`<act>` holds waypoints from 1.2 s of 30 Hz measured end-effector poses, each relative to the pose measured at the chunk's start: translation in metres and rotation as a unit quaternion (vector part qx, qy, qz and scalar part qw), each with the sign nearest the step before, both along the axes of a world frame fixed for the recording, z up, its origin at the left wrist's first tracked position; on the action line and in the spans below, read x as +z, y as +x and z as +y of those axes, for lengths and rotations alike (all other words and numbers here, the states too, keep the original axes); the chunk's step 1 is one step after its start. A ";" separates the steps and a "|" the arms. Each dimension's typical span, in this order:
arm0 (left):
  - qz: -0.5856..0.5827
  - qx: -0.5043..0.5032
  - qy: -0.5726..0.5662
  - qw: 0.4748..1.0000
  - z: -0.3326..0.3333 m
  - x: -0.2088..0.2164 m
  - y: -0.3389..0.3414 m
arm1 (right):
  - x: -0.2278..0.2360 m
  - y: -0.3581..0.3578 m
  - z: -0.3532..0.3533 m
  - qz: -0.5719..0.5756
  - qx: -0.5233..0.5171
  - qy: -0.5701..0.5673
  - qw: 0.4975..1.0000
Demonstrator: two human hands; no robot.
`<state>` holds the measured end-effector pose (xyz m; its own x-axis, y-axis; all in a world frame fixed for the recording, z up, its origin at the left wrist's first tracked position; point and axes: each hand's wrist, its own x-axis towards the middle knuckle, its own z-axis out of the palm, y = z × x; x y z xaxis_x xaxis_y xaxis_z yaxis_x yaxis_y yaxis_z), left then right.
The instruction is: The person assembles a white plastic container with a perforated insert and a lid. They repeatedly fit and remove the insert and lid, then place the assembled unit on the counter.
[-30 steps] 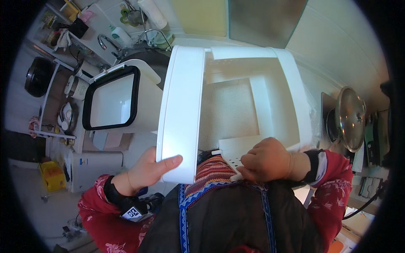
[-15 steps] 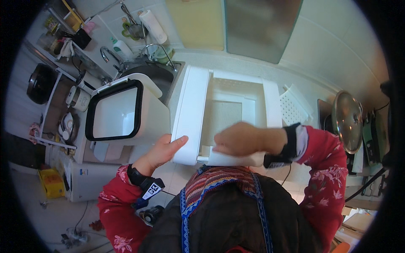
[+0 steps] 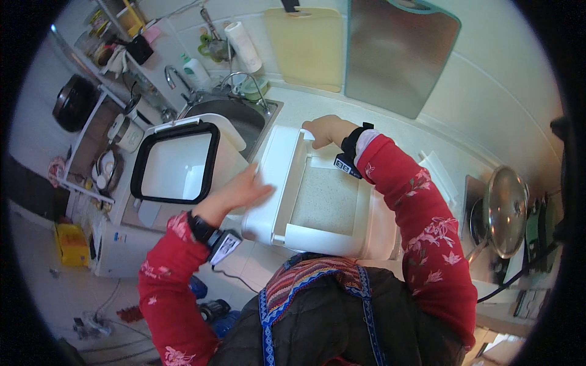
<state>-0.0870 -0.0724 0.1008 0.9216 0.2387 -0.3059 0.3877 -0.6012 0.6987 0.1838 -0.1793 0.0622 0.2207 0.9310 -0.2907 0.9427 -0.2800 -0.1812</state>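
Note:
In front of me stands a white rectangular plastic box [image 3: 323, 238], open on top, with a broad flat panel along its left side. A speckled pale surface shows inside it. My right hand [image 3: 329, 130] reaches over the box, its fingers curled on the far rim near the far-left corner. Beside the left panel is my left hand [image 3: 241, 191], slightly blurred, fingers apart and holding nothing; whether it touches the panel I cannot tell. Left of that hand is a deep white bin [image 3: 229, 152] with a black rim, its mouth tilted toward me.
Behind the bin is a steel sink [image 3: 259, 125] with a tap [image 3: 177, 79]. Two cutting boards [image 3: 305, 52] lean on the wall. A perforated white piece [image 3: 441, 171] lies to the right, near a pan with a glass lid [image 3: 508, 210]. Shelves with pots line the left.
My right hand has moved from the near part of the box to its far rim. My left hand has loosened from the left panel. The box looks slightly turned, and the view has shifted.

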 end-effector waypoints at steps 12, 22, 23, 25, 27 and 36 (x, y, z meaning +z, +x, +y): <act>0.162 0.014 0.315 0.935 -0.013 -0.025 0.167 | -0.010 -0.004 -0.015 0.046 -0.030 0.091 0.994; 0.073 0.018 0.344 0.936 -0.014 -0.028 0.172 | -0.008 -0.013 -0.029 -0.050 -0.059 0.132 0.988; 0.076 0.017 0.347 0.935 -0.015 -0.029 0.174 | -0.008 -0.012 -0.030 -0.056 -0.063 0.133 0.988; 0.073 0.017 0.345 0.936 -0.017 -0.029 0.178 | -0.008 -0.011 -0.032 -0.067 -0.067 0.124 0.988; 0.098 0.021 0.338 0.936 -0.016 -0.028 0.181 | -0.006 -0.009 -0.032 -0.055 -0.069 0.125 0.988; 0.084 0.014 0.291 0.953 -0.005 -0.040 0.186 | -0.003 -0.008 -0.031 -0.056 -0.061 0.110 0.990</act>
